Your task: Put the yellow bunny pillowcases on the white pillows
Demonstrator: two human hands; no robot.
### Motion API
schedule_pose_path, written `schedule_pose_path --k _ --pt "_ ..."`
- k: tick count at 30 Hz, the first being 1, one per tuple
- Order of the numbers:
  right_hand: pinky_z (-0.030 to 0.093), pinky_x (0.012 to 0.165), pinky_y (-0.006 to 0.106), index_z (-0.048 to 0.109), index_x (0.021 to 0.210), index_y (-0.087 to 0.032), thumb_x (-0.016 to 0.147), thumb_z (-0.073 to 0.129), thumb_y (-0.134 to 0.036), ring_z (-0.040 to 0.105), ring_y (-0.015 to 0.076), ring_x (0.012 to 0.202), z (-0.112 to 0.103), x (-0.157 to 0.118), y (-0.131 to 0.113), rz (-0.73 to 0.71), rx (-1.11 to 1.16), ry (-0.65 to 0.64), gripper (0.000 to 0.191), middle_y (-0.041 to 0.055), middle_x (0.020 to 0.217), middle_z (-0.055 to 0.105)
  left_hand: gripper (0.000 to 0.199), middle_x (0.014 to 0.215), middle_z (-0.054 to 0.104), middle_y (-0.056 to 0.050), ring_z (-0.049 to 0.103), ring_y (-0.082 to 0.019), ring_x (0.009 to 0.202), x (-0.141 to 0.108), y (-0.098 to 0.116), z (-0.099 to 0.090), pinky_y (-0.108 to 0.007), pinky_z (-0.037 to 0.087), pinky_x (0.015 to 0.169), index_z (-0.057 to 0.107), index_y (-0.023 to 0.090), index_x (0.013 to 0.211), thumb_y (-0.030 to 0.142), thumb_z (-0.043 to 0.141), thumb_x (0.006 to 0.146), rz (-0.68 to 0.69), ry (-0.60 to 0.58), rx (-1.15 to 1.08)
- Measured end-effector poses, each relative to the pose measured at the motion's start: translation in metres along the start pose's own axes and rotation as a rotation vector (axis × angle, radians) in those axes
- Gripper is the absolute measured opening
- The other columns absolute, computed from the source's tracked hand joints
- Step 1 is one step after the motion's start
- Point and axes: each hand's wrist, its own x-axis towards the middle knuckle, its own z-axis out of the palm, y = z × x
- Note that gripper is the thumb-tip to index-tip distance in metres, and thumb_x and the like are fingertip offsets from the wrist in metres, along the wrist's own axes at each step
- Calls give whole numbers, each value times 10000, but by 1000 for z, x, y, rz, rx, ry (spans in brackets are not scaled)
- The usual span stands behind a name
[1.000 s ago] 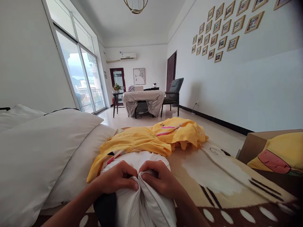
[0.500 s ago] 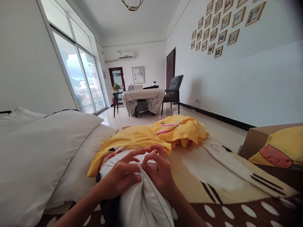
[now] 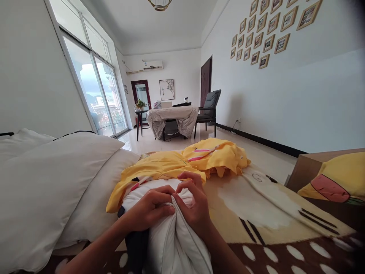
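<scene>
A white pillow (image 3: 171, 247) with thin grey piping lies in front of me, its near part bunched into folds. My left hand (image 3: 149, 209) pinches the piped edge of the pillow from the left. From the right, my right hand (image 3: 194, 205) grips the same edge, thumb and index finger meeting close to the left fingertips. Just beyond the hands, a yellow printed cloth (image 3: 159, 165) is spread against the pillow's far end; whether it wraps the pillow I cannot tell. A crumpled yellow cloth (image 3: 216, 156) with pink marks sits beyond it.
Large white pillows (image 3: 68, 167) are piled at left. A cream blanket (image 3: 256, 205) with a brown spotted border covers the bed. At right stands a cardboard box (image 3: 308, 167) with a yellow carrot-print cushion (image 3: 350, 175). Farther off are a covered table (image 3: 176, 112) and a black chair (image 3: 209, 108).
Both hands have drawn closer together on the pillow's edge. The left fingers, spread and raised before, are now curled down onto the fabric.
</scene>
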Motion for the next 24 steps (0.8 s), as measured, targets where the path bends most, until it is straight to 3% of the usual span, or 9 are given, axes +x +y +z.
schedule_pose_path --k 4,8,10,12,15,21,24 --pt "424 792 345 549 867 -210 839 500 -138 539 190 888 -20 12 -26 -51 -30 68 92 46 902 575 260 883 618 -51 539 -161 819 0 -6 2 -280 414 783 611 138 728 310 504 890 -35 84 36" --pt "412 640 306 556 774 -209 851 522 -200 540 161 638 -45 1 -71 -277 -279 -273 85 15 660 598 271 851 595 -42 530 -158 805 8 -7 -3 -275 412 767 586 139 710 319 494 890 4 146 77" --pt "416 639 312 598 799 -192 887 494 -295 560 167 609 -49 -21 -80 -447 -515 -275 171 29 641 628 270 837 579 -31 522 -153 800 14 -6 -7 -270 406 775 565 147 686 316 495 886 35 188 92" --pt "427 715 308 641 928 -156 940 396 -343 623 183 722 -47 -47 -75 -542 -721 -176 308 62 750 686 265 829 571 -22 519 -149 800 19 -3 -9 -266 401 781 543 158 671 309 498 883 64 216 96" --pt "418 808 289 649 1046 -134 971 283 -311 650 185 882 -40 -83 -57 -535 -842 -111 414 77 885 716 265 823 577 -20 520 -149 796 21 2 -5 -267 395 770 521 170 658 301 495 887 99 238 131" --pt "410 756 315 653 975 -106 850 290 -72 663 178 769 -17 -107 -31 -484 -851 1 385 82 799 728 301 782 606 0 505 -138 758 13 16 13 -324 310 879 489 174 623 250 451 912 200 305 361" --pt "423 713 309 642 921 -122 838 281 -35 662 162 673 -13 -116 -23 -494 -807 33 380 60 702 714 307 780 615 4 510 -134 747 10 13 17 -336 288 888 498 174 628 255 436 917 179 320 388"
